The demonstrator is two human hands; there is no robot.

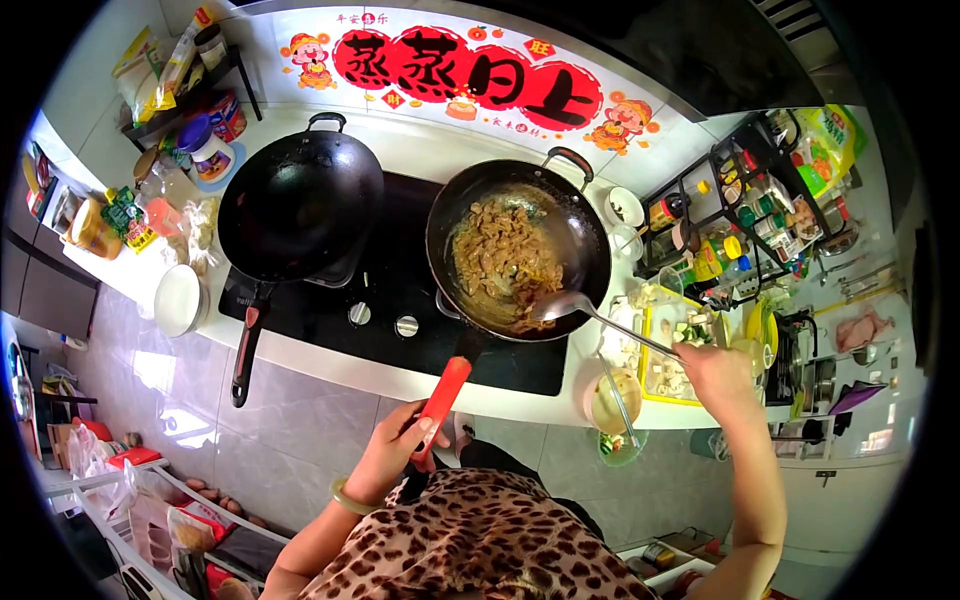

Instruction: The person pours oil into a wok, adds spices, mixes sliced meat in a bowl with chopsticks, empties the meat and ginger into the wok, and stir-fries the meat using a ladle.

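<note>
My left hand (395, 445) is wrapped round the red handle (442, 405) of the right-hand wok (585, 215). Browned pieces of food (505, 250) lie in that wok, spread over its middle and lower part. In my right hand (718, 380) is the long handle of a metal ladle (562, 305), whose bowl rests at the lower right of the food. The tips of my right fingers are partly hidden. To the left, a second black wok (300, 205) stands on the cooktop (400, 290) with nothing visible inside.
A white bowl (181, 300) stands at the counter's left front. Right of the stove are a yellow-rimmed tray (648, 385) of cut food, a bowl (612, 402) with a utensil across it, and small white bowls (624, 207). A rack (715, 215) of bottles stands at the back right.
</note>
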